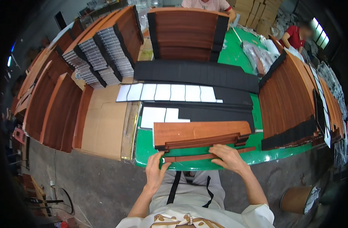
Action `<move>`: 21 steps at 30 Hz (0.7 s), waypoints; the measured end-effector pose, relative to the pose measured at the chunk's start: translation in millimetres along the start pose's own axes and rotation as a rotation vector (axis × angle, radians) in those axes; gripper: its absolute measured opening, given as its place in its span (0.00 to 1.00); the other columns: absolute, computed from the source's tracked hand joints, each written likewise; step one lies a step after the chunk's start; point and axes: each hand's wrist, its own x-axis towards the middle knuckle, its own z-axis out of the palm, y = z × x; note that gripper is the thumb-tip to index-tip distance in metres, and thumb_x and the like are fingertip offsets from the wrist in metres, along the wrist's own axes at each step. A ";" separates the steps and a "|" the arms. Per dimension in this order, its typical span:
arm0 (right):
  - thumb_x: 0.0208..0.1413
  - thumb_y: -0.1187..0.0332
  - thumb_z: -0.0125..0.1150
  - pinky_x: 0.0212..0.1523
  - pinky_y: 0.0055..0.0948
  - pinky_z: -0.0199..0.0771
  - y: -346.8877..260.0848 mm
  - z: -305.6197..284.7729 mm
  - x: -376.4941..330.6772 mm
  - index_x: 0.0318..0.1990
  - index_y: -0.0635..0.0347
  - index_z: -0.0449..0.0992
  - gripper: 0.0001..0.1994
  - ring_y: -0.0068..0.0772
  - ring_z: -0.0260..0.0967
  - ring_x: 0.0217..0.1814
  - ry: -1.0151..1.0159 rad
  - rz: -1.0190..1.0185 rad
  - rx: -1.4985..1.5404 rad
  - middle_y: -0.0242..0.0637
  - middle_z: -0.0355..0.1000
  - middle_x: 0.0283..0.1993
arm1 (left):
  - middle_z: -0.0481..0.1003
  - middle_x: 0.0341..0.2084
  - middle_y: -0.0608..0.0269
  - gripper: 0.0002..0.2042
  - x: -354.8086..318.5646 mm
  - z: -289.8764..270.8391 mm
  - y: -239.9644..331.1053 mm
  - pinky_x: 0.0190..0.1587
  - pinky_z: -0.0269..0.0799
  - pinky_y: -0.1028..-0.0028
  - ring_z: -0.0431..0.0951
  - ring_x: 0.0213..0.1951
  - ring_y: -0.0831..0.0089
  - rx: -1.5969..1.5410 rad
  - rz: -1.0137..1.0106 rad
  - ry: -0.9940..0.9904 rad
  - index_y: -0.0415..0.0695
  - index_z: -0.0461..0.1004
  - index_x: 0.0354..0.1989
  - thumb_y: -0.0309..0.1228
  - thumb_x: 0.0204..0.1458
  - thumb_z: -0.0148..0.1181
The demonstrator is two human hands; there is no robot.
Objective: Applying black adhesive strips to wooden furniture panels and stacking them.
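Note:
A narrow reddish-brown wood-grain strip point(195, 157) lies along the near edge of the green tabletop. My left hand point(155, 173) is at its left end, the fingers on the far side and the thumb on the near side. Farther right along the strip, my right hand point(230, 157) pinches it between thumb and fingers. Just beyond both hands sits a stack of wood-grain panels point(200, 133), its stepped lower edge facing me. Behind it are black strips point(219, 114) and white rectangular pieces point(158, 117).
Stacked brown panels point(288, 98) stand at the right, with more panels point(61, 110) at the left. Flat cardboard point(103, 121) covers the left side. A tall panel stack point(187, 34) stands at the back, a person behind it. Another person in red point(293, 38) is at the far right.

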 end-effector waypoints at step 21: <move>0.42 0.81 0.61 0.34 0.29 0.75 -106.7 80.4 20.9 0.34 0.64 0.78 0.09 0.37 0.75 0.33 0.222 -0.321 0.524 0.40 0.76 0.31 | 0.65 0.54 0.64 0.22 23.3 -123.4 207.4 0.50 0.60 0.70 0.63 0.56 0.74 -0.558 1.231 1.121 0.45 0.65 0.55 0.27 0.50 0.60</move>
